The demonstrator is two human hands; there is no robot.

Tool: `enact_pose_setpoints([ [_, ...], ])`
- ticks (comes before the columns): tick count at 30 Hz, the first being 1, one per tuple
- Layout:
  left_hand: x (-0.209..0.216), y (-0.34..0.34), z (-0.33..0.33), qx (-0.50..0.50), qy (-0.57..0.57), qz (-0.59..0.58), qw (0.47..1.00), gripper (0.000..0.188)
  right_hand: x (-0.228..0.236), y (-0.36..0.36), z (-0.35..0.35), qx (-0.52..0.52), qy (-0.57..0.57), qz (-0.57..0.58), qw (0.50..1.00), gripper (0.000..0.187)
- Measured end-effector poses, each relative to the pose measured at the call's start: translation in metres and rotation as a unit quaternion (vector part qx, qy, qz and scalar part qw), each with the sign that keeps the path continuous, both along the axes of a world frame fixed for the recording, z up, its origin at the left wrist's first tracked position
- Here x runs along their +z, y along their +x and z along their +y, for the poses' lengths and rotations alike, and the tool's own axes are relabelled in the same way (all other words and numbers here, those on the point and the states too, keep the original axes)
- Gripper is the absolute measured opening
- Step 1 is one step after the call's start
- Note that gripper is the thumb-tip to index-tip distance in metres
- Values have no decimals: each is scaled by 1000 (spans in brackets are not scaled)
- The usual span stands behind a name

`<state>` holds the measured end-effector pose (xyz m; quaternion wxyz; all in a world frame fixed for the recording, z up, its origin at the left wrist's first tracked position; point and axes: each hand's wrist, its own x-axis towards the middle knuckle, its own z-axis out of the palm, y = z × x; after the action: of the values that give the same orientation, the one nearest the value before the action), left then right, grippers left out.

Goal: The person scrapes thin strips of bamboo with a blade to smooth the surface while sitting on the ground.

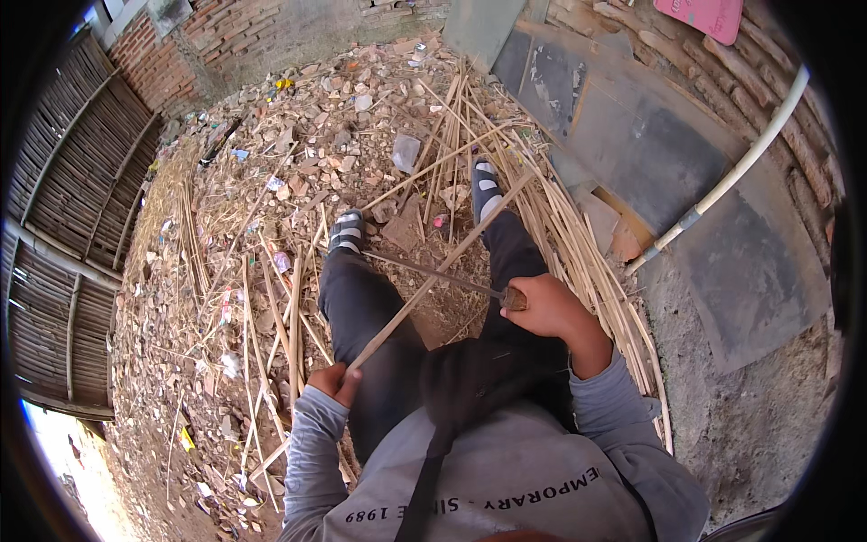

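A long, pale bamboo strip (pixel 395 323) slants from beside my left thigh up and away to the right, past my right foot. Its near end is in my left hand (pixel 336 383), whose fingers are closed around it. My right hand (pixel 553 312) is wrapped round the wooden handle of a knife (pixel 471 285) with a long, narrow, dark blade. That blade points left across the strip between my knees; whether the two touch I cannot tell.
Many split bamboo strips (pixel 591 275) lie along my right side, with more strips (pixel 296 316) on the left. Stone rubble and litter cover the ground. Dark flat panels (pixel 646 149) and a pale pole (pixel 748 161) lean at the right. A bamboo fence (pixel 72 172) stands left, a brick wall (pixel 239 45) behind.
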<state>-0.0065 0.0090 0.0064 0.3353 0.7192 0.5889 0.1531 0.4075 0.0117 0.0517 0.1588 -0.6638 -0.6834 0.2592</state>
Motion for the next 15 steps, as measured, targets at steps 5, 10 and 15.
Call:
enact_pose_setpoints([
  [5,0,2,1,-12,27,10,1000,47,3,21,4,-73,15,25,997,30],
  [10,2,2,-1,-5,19,-5,1000,46,-1,9,-2,-49,34,29,998,30],
  [15,2,3,0,-20,33,23,999,46,4,16,-1,-47,17,21,999,32],
])
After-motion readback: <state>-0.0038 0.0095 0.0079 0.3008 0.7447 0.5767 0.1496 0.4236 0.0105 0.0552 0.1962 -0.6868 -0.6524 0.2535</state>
